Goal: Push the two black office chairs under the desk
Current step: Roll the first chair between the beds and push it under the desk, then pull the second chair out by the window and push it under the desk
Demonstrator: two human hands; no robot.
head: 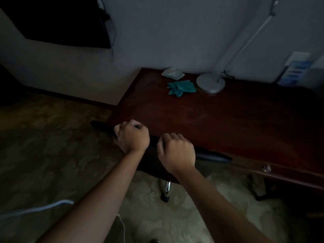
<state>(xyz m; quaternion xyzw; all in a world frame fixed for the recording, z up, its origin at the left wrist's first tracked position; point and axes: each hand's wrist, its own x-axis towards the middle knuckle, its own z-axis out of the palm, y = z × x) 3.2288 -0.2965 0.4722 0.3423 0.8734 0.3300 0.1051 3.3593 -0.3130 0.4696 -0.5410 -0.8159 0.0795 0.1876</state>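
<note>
i see one black office chair [154, 160] at the centre of a dim view, its curved back top edge running from about 9 o'clock to 3 o'clock, right against the front edge of the dark red-brown counter [219, 123]. only this one chair is in view. a chrome leg and castor [166, 192] show below the back, toward 6 o'clock.

my left hand [134, 135] has its fingers curled closed over the top of the chair back. my right hand [177, 151], just beside it toward 3 o'clock, has its fingers curled over the same edge. both forearms reach in from 6 o'clock.

farther back on the counter, toward 12 o'clock, lies a crumpled teal cloth [181, 87], with a white packet [172, 73] just behind it. the round silver base of a desk lamp [210, 83] stands beside the cloth toward 3 o'clock.

patterned carpet [52, 146] fills 9 o'clock, and a white cable [35, 209] crosses it at 8 o'clock.
</note>
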